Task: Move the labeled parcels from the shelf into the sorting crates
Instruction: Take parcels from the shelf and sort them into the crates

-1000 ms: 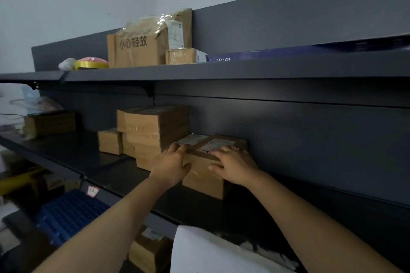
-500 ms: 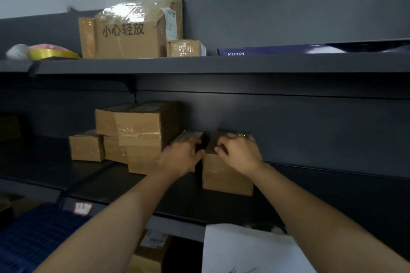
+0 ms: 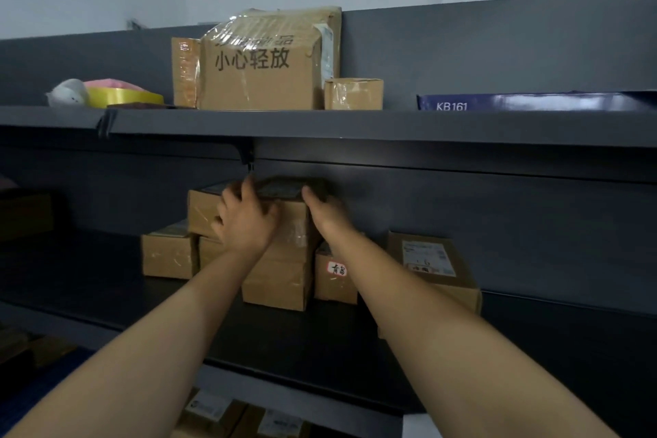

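Brown cardboard parcels are stacked on the dark middle shelf (image 3: 106, 281). Both my hands rest on the top parcel (image 3: 292, 222) of the stack. My left hand (image 3: 245, 220) covers its front left, fingers over the top edge. My right hand (image 3: 325, 215) presses on its right side. Under it sits another parcel (image 3: 277, 281). To the right stand a small parcel with a handwritten white sticker (image 3: 336, 276) and a labeled parcel (image 3: 428, 261), partly behind my right forearm. Two more parcels (image 3: 169, 254) sit left of the stack.
The upper shelf (image 3: 355, 124) carries a large taped box with black characters (image 3: 256, 78), a small box (image 3: 353, 93), a blue KB161 carton (image 3: 533, 101) and a yellow tape roll (image 3: 122, 97). More labeled boxes (image 3: 213, 409) lie below the middle shelf.
My hands let go of the low labeled parcel on the right and moved up and left onto the top parcel of the stack. The view shifted right and closer.
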A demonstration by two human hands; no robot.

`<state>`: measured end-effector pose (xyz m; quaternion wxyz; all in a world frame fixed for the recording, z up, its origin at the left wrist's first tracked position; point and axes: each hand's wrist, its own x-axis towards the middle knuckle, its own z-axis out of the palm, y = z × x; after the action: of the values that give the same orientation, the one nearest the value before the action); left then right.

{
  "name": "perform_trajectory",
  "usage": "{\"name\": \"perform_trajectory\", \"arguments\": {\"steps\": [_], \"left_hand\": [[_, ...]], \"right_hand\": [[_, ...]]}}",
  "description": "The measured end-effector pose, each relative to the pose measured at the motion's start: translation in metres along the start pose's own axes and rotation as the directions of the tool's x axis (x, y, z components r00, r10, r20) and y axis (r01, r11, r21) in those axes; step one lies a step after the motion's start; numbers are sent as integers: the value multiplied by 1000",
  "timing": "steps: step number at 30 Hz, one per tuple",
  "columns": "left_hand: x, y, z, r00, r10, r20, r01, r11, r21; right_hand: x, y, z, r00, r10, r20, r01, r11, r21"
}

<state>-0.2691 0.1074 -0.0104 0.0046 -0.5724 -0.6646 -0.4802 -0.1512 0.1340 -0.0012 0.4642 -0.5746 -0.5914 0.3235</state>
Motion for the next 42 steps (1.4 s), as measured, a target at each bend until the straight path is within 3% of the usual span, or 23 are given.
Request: {"name": "perform_trajectory", "arguments": {"steps": [3, 5, 11, 14, 18, 21, 23, 25, 27, 30, 31, 37, 42], "left_hand": [[11, -5, 5, 984, -166, 66, 175, 966, -191], [16, -11, 8, 969, -221, 112, 244, 928, -282], [10, -4, 4, 969, -220, 116, 248, 891, -379], [-5, 16, 5, 983, -157, 97, 184, 895, -407], [-30, 57, 12, 995, -36, 92, 70, 912, -405], [-56, 91, 25, 990, 82, 111, -3, 818, -576], [-72, 109, 40, 968, 131, 213, 47, 742, -669], [-88, 121, 61, 924, 173, 340, 67, 805, -590], [-102, 128, 84, 836, 230, 499, -60, 941, -334], [-128, 131, 110, 673, 216, 707, -261, 964, -46], [-135, 130, 116, 675, 196, 711, -279, 960, -1], [-174, 142, 105, 856, 279, 436, -328, 944, 39], [-202, 152, 103, 941, 275, 196, -264, 961, -80]], "right_hand": [[6, -6, 10, 967, 237, 93, -253, 933, 255], [3, -6, 11, 924, 327, 200, -376, 873, 310], [-6, -7, -1, 862, 326, 388, -463, 819, 340], [-15, -10, -23, 901, 274, 337, -407, 804, 434], [-36, -9, -84, 918, 322, 231, -396, 776, 491], [-56, 2, -142, 921, 366, 135, -379, 759, 529], [-67, 16, -178, 920, 386, 65, -355, 752, 556], [-76, 33, -210, 916, 401, 12, -329, 734, 594], [-89, 49, -237, 917, 397, -28, -295, 725, 622], [-105, 75, -270, 914, 400, -68, -266, 717, 644], [-110, 83, -279, 914, 400, -69, -260, 708, 657], [-130, 134, -316, 856, 466, -222, -219, 717, 662], [-149, 170, -329, 824, 560, -80, -401, 678, 617]]}}
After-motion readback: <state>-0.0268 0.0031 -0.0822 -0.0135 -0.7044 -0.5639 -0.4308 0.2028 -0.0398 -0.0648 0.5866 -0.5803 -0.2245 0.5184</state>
